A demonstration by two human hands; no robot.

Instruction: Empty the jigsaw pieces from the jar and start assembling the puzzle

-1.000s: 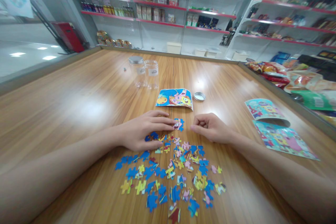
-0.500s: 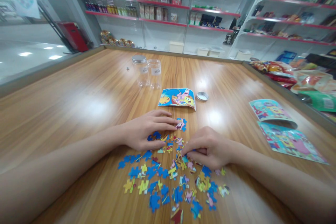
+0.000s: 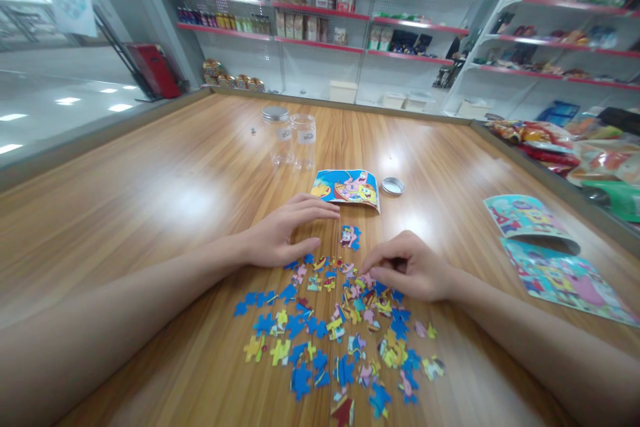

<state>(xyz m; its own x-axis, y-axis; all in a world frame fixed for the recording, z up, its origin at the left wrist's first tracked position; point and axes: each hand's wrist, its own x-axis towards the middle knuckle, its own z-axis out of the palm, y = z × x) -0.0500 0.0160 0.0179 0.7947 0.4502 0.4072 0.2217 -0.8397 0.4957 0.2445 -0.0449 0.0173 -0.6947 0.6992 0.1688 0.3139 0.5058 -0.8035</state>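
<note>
My left hand hovers left of a small joined puzzle section with a pink face on blue, its fingers stretched out and holding nothing. Over the upper right of the loose pieces, my right hand is closed in a pinch. Its fingertips are by a pinkish puzzle piece; whether they grip it I cannot make out. Many blue, yellow and pink puzzle pieces lie scattered below both hands. Just beyond the joined section is a curled picture card with cartoon figures in a boat.
A lidded clear jar and an uncovered clear jar stand farther back on the wooden table. A metal lid lies right of the card. Two more picture cards are at right, near snack bags.
My left hand has lifted off the joined section and drawn back, uncovering it. My right hand has shifted slightly up over the pieces, still pinched. The whole view has moved a little.
</note>
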